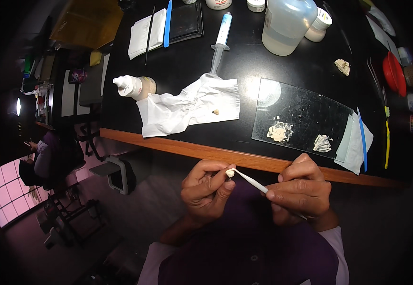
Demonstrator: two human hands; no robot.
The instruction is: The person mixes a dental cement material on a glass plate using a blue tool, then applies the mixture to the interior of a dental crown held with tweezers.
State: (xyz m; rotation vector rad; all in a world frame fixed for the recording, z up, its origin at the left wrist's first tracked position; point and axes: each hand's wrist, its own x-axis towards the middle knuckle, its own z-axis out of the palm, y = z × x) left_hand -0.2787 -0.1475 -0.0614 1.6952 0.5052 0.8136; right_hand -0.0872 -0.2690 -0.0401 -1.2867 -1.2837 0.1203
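Just in front of the table edge, my left hand point(208, 190) pinches a small cream tooth-shaped piece, likely a dental crown point(230, 174), between thumb and fingers. My right hand point(301, 192) is closed around a slim white tapered tool point(253, 182). Its thin bent tip meets the top of the crown. Beyond the right hand lies a glass slab point(306, 109) bearing a heap of cream paste point(279, 132) and a whiter smear point(322, 143). A second small tooth-like piece point(215, 112) rests on a crumpled white tissue point(192, 102).
A dropper bottle point(133, 87) and a syringe point(223, 33) stand or lie around the tissue. Farther back is a large translucent bottle point(287, 26). A toothed cast point(342, 67), a red bowl point(394, 73) and a yellow toothbrush point(387, 137) are at the right. Someone sits far left.
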